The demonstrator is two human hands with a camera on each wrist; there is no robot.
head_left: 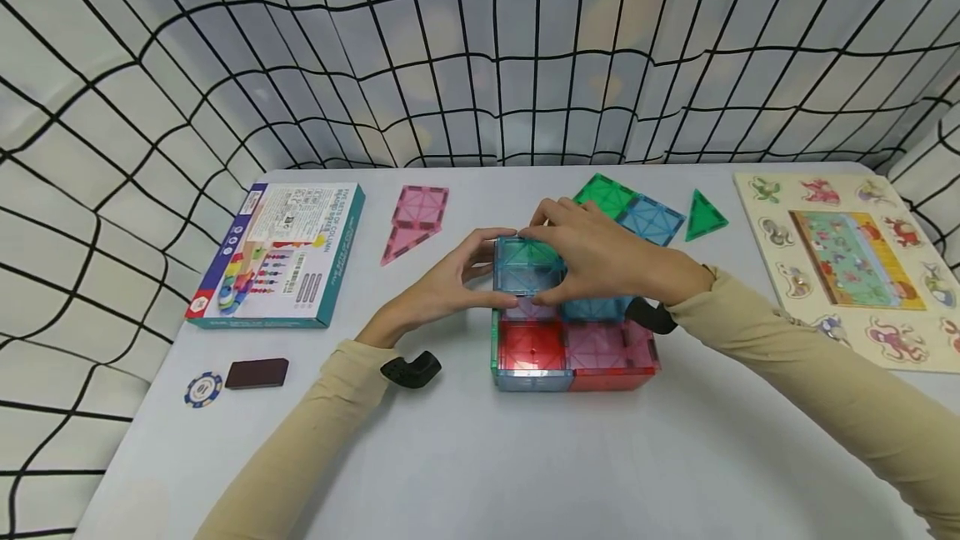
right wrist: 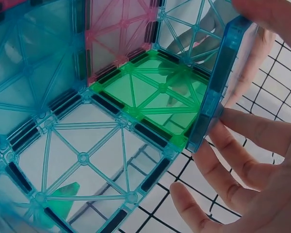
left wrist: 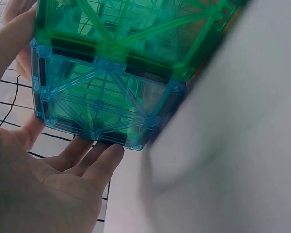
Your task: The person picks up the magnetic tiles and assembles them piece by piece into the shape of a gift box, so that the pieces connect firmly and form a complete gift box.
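Observation:
A magnetic-tile structure (head_left: 573,352) stands mid-table, with red and pink top tiles in front and a raised teal cube (head_left: 528,265) behind. My left hand (head_left: 450,286) grips the cube's left side, thumb in front and fingers behind. In the left wrist view the left hand (left wrist: 48,189) lies against a blue wall tile (left wrist: 99,104) under a green tile (left wrist: 136,34). My right hand (head_left: 592,252) reaches over the cube's top. In the right wrist view the right hand (right wrist: 247,160) pinches the edge of a blue tile (right wrist: 218,92) beside a green tile (right wrist: 155,102) and a pink tile (right wrist: 119,39).
A toy box (head_left: 281,252) lies at the left, with a poker chip (head_left: 203,388) and a dark block (head_left: 257,373) in front of it. Loose pink tiles (head_left: 416,219), flat green and blue tiles (head_left: 630,207) and a green triangle (head_left: 703,217) lie behind. A wooden puzzle board (head_left: 855,261) lies at the right.

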